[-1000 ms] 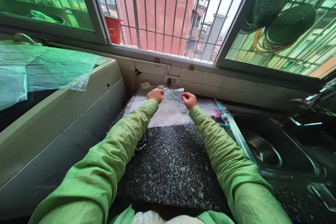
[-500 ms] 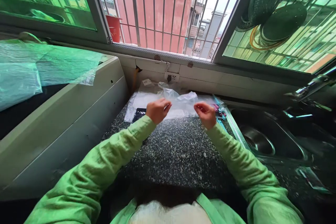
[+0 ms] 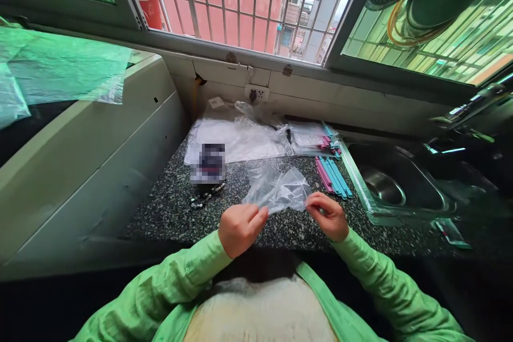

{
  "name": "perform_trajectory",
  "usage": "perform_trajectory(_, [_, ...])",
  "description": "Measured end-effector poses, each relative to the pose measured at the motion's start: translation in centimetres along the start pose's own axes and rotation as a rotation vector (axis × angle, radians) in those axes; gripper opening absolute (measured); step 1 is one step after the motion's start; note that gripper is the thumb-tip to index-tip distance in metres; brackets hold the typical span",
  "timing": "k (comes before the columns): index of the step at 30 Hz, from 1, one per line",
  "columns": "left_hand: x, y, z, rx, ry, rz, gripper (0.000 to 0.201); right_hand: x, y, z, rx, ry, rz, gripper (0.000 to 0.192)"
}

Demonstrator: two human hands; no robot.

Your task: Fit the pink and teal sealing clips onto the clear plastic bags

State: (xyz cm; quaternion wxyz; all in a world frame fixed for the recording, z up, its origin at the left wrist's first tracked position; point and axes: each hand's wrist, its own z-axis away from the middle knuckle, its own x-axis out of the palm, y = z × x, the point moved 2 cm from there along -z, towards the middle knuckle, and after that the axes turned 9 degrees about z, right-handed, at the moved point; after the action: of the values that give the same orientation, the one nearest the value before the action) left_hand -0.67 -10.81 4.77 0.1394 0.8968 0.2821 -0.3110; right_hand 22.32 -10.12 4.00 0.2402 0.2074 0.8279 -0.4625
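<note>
A crumpled clear plastic bag is stretched between my two hands above the speckled dark countertop. My left hand pinches its near left edge, fingers closed. At the right edge, my right hand pinches the plastic between thumb and fingers. Pink and blue flat strips, bag-clip-like in shape, lie side by side beyond my right hand. Beyond the bag, white translucent plastic sheets or bags are spread over the back of the counter. Left of the bag lies a blurred dark-and-white item.
A sink is set into the counter on the right, under a faucet. More strips in clear packaging lie near the wall. A pale appliance side borders the left, and a wall socket sits below the barred window.
Both hands have come back toward my body with the clear bag held between them. My view has tipped downward, so more of the counter, including the strips, shows.
</note>
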Motion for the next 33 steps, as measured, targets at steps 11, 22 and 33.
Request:
perform_trajectory(11, [-0.5, -0.5, 0.5, -0.035, -0.118, 0.171, 0.018, -1.5, 4.9, -5.3, 0.265, 0.012, -0.06, 0.017])
perform_trajectory(22, [0.3, -6.4, -1.5, -0.446, 0.016, 0.537, 0.02, 0.3, 3.4, -9.1, -0.205, -0.128, 0.157, 0.015])
perform_trajectory(33, [1.0, -6.4, -2.3, -0.351, 0.108, 0.602, 0.011, 0.6, 3.7, -8.3, -0.205, -0.037, 0.122, 0.011])
